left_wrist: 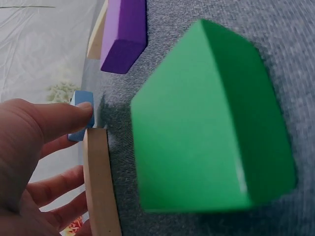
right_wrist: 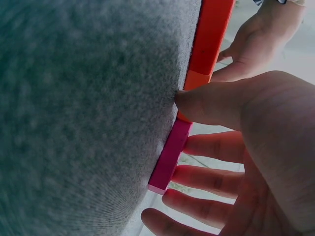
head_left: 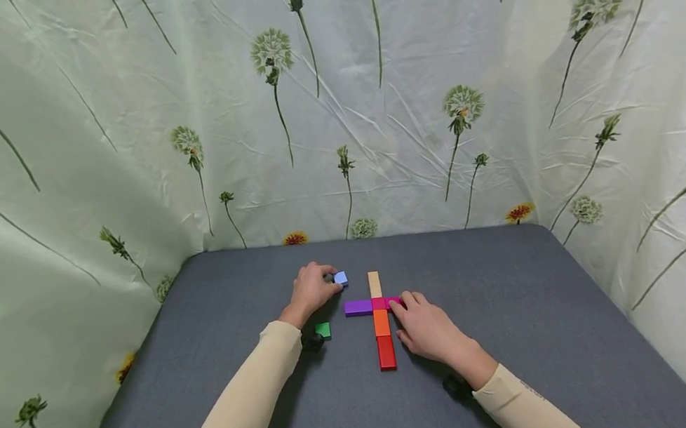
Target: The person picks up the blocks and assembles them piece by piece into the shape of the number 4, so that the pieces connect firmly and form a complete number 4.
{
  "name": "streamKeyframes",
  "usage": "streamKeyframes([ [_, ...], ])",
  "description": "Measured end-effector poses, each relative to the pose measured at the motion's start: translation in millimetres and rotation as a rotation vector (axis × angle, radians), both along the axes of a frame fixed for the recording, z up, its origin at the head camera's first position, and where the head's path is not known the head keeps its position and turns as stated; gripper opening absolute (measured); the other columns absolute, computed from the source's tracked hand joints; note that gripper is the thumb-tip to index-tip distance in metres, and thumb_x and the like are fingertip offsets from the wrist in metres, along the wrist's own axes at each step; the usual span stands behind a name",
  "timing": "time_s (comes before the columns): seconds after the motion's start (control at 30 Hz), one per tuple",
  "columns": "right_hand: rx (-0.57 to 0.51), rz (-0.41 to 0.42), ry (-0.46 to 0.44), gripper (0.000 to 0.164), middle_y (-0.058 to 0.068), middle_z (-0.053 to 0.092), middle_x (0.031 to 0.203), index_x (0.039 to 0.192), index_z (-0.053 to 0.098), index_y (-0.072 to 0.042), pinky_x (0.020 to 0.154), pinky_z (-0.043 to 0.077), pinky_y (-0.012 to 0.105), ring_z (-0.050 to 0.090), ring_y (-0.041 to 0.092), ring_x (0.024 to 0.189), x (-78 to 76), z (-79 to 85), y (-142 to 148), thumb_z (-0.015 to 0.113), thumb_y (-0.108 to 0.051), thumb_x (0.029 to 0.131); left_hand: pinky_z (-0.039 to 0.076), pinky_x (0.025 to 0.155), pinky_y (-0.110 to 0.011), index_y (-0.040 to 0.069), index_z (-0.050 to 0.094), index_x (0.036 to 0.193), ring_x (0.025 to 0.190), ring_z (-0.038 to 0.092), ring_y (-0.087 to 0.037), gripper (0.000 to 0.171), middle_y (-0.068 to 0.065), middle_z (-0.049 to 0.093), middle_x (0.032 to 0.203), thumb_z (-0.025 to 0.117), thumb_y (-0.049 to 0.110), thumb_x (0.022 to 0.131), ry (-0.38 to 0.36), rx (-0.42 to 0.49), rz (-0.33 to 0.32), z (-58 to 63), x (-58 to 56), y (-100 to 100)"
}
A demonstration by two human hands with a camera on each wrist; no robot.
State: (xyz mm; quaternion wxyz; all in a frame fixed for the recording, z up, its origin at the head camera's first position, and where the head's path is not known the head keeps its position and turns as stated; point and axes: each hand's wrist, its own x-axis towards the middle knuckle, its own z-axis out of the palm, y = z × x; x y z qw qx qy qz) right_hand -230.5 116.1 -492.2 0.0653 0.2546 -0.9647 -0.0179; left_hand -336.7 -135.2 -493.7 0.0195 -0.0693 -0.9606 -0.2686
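Light-blue block (head_left: 340, 279), small and squarish, pinched between thumb and fingers of the left hand (head_left: 312, 289), near a cross of coloured blocks (head_left: 379, 304) but apart from it. Cross laid out on a dark grey cloth-textured surface (head_left: 483, 275): pale tan bar (head_left: 374, 283) at the far end, purple bar (head_left: 358, 308) leftward, magenta bar (right_wrist: 170, 157) rightward, orange bar (head_left: 381, 322) then red bar (head_left: 387, 354) nearest. Right hand (head_left: 427, 328) with fingers spread, fingertips touching the magenta bar. Green angular block (left_wrist: 197, 128) near the left wrist. Pale wooden piece (left_wrist: 102, 182) beside the left fingers; cannot tell whether touching. White flower-printed cloth (head_left: 228, 100) behind.
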Motion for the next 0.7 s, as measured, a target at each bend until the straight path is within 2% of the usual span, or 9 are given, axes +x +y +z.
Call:
streamKeyframes([
  [0.2, 0.002, 0.002, 0.003, 0.057, 0.014, 0.056, 0.119, 0.138, 0.059, -0.007, 0.082, 0.057, 0.041, 0.055, 0.030, 0.113, 0.7, 1.0, 0, 0.075, -0.033, 0.090, 0.041, 0.094, -0.055, 0.017, 0.076, 0.115, 0.106, 0.054, -0.030, 0.030, -0.008, 0.060, 0.109, 0.080, 0.028, 0.087, 0.000, -0.012, -0.030, 3.3, 1.1, -3],
  [0.4, 0.010, -0.004, 0.003, 0.058, 0.014, 0.057, 0.120, 0.139, 0.059, -0.008, 0.082, 0.057, 0.041, 0.054, 0.029, 0.114, 0.2, 0.5, 0, 0.075, -0.034, 0.090, 0.043, 0.091, -0.055, 0.019, 0.076, 0.115, 0.103, 0.057, -0.030, 0.030, -0.008, 0.061, 0.108, 0.079, 0.029, 0.087, 0.050, -0.029, -0.074, 5.8, 3.4, -6],
  [0.7, 0.012, -0.010, -0.004, 0.059, 0.014, 0.057, 0.121, 0.140, 0.058, -0.008, 0.085, 0.056, 0.041, 0.054, 0.030, 0.115, -1.1, -0.6, -1, 0.074, -0.035, 0.090, 0.043, 0.093, -0.057, 0.018, 0.075, 0.118, 0.111, 0.057, -0.032, 0.033, -0.009, 0.062, 0.117, 0.079, 0.030, 0.087, 0.068, -0.039, -0.110, 10.2, 12.8, -14],
])
